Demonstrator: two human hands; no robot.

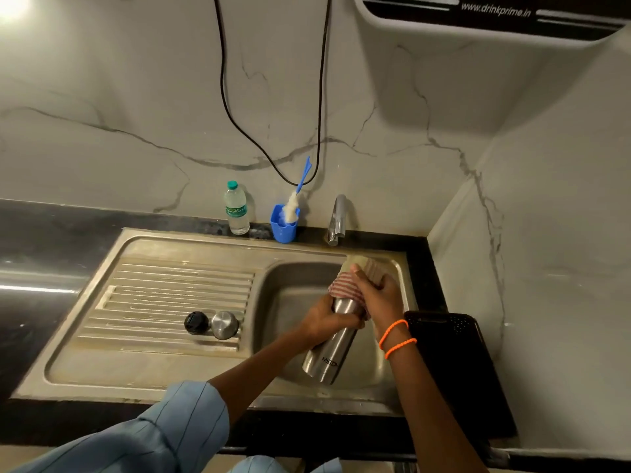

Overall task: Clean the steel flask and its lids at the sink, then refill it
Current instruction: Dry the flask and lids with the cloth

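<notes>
Over the sink basin [293,278] I hold the steel flask [327,353] tilted, its base toward me. My left hand [324,319] grips the flask's upper body. My right hand [379,291] grips a red-striped cloth [345,285] wrapped around the flask's top end, which the cloth hides. Two lids sit on the ribbed drainboard [153,302]: a black inner lid [196,323] and a steel outer cap [224,325] beside it.
A tap [338,220] stands behind the basin. A blue cup holding a bottle brush [285,223] and a plastic water bottle [236,208] stand at the wall. A black perforated tray [454,363] lies right of the sink. A water purifier [495,15] hangs above.
</notes>
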